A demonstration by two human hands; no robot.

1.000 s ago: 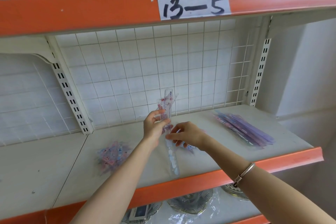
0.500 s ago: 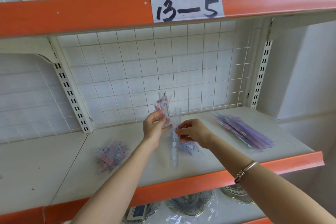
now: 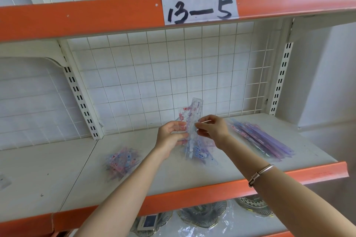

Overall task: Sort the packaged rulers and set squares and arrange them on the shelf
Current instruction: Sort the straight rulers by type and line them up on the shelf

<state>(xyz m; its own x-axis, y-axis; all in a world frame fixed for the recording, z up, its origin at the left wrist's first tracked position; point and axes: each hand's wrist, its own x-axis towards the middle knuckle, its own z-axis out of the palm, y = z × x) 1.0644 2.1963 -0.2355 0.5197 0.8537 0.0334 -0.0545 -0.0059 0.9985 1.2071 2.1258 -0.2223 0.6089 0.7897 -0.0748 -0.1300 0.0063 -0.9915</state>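
Overhead, label (image 3: pixel 199 7) reading "13—5", left hand (image 3: pixel 170 136) gripping set square packet (image 3: pixel 182 116), right hand (image 3: pixel 213 130) pinching ruler (image 3: pixel 196 106).

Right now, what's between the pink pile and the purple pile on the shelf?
The head view shows the left hand and right hand holding packaged rulers, above a few loose packets on the shelf.

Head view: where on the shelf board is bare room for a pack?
Bare: grey shelf board left of the pink-blue packet pile, and the front strip between it and the purple ruler stack. Crowded: the middle, under the left hand and right hand.
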